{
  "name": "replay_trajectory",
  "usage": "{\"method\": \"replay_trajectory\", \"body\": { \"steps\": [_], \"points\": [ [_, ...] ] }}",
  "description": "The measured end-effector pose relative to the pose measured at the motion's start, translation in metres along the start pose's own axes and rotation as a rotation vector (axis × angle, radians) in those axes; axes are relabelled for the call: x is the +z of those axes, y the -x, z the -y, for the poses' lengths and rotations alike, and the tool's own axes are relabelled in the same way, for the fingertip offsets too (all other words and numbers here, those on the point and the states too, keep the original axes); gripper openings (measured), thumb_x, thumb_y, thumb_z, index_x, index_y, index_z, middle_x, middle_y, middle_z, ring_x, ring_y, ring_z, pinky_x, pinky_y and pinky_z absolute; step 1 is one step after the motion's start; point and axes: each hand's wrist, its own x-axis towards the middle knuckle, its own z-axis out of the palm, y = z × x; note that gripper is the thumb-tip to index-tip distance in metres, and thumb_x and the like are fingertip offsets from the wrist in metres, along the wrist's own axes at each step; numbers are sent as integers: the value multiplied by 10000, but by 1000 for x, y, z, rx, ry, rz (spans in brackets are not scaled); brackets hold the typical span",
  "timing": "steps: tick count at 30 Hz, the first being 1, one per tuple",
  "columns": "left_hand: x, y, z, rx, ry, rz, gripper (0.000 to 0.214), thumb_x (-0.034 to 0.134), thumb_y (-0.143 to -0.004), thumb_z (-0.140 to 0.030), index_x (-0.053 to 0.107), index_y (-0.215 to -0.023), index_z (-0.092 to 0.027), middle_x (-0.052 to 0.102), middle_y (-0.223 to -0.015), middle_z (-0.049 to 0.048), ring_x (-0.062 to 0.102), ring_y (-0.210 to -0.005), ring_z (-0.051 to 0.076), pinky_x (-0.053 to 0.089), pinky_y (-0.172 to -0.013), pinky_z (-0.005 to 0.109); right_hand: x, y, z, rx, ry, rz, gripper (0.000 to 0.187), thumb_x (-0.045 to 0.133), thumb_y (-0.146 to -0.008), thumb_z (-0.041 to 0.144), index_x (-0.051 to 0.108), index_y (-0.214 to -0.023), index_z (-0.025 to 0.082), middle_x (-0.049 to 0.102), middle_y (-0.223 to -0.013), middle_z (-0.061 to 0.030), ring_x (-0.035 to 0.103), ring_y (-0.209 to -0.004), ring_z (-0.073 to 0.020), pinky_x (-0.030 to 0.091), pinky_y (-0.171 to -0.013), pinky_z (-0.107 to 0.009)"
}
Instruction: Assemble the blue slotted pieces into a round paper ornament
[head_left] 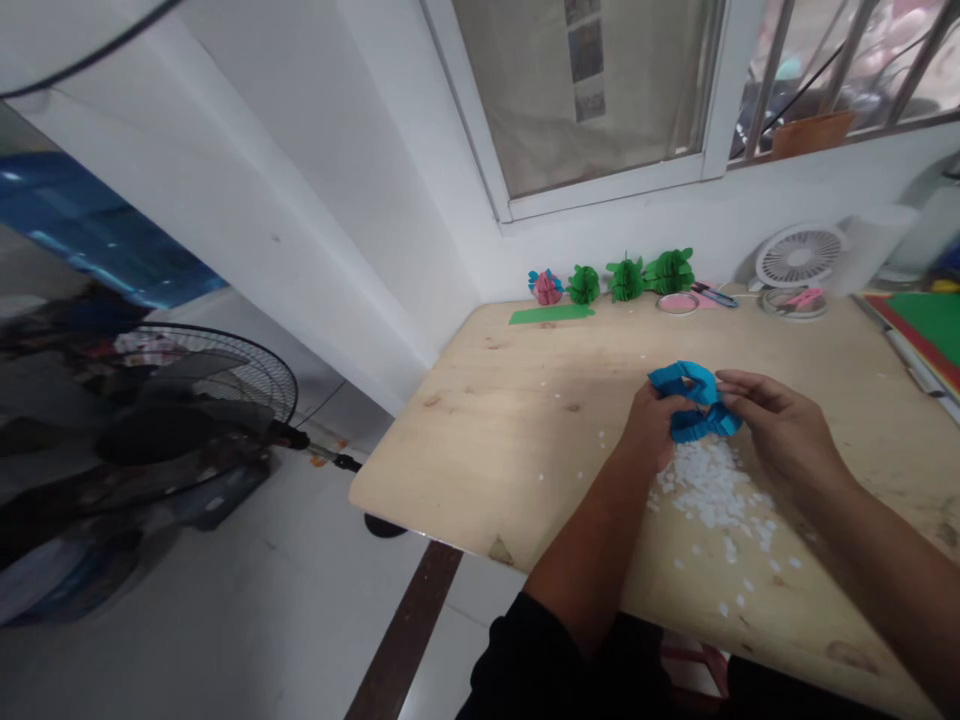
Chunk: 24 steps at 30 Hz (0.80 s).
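A small white fan (799, 258) stands at the back of the desk (495, 420), near the white wall (514, 258) below a window (645, 100). To the left, a large black fan (154, 432) and a brown strip (411, 630) across pale flooring (300, 600).

- Paper (699, 378): bright blue
- Scraps (709, 487), paper's six o'clock: white
- Ornament (547, 289), paper's ten o'clock: pink, blue
- Fan (799, 258), paper's one o'clock: white
- Table (480, 425): pale tan, brown-knotted
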Motion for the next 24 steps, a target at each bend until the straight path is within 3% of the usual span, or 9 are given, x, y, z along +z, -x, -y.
{"method": "replay_trajectory", "body": {
  "steps": [7, 15, 24],
  "points": [
    [-1, -1, 1, 10, -40, 20, 283, 675, -462, -142, 665, -744, -165, 623, -667, -12, 568, -617, 117, 473, -657, 266, -1, -1, 3, -16, 69, 0, 277, 861, -524, 301, 753, -770, 235, 731, -779, -28, 643, -710, -171, 533, -638, -298],
    [-3, -3, 4, 10, -53, -86, 294, 661, -460, -127, 667, -752, -156, 649, -719, 6, 588, -684, 140, 468, -753, 315, -3, -1, 4, -49, 134, 36, 258, 846, -572, 342, 741, -783, 237, 711, -725, -14, 605, -623, -153, 491, -531, -275],
    [0, -3, 6, 4, -69, -90, 242, 701, -460, -160, 654, -697, -172, 629, -654, -15, 572, -618, 120, 448, -666, 279, -7, -3, 1, -80, 218, 60, 335, 880, -533, 406, 703, -756, 228, 685, -685, -14, 594, -580, -149, 488, -486, -273]
  ]
}}
